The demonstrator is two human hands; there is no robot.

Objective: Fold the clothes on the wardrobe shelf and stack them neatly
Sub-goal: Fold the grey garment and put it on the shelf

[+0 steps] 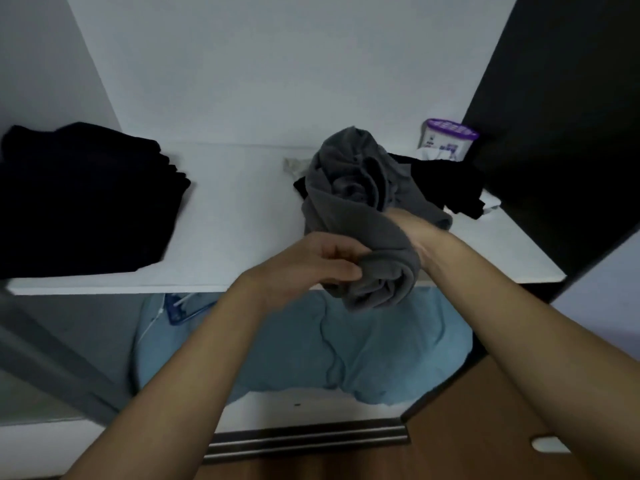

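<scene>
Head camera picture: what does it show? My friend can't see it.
A person's left hand grips the lower end of a crumpled grey garment over a white wardrobe shelf; the right hand is partly hidden in the cloth. A folded black stack lies at the shelf's left, loose black clothes and a purple-lidded tub at its right.

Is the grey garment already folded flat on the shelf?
No, the grey garment is bunched up, its lower end gripped by the left hand.
</scene>
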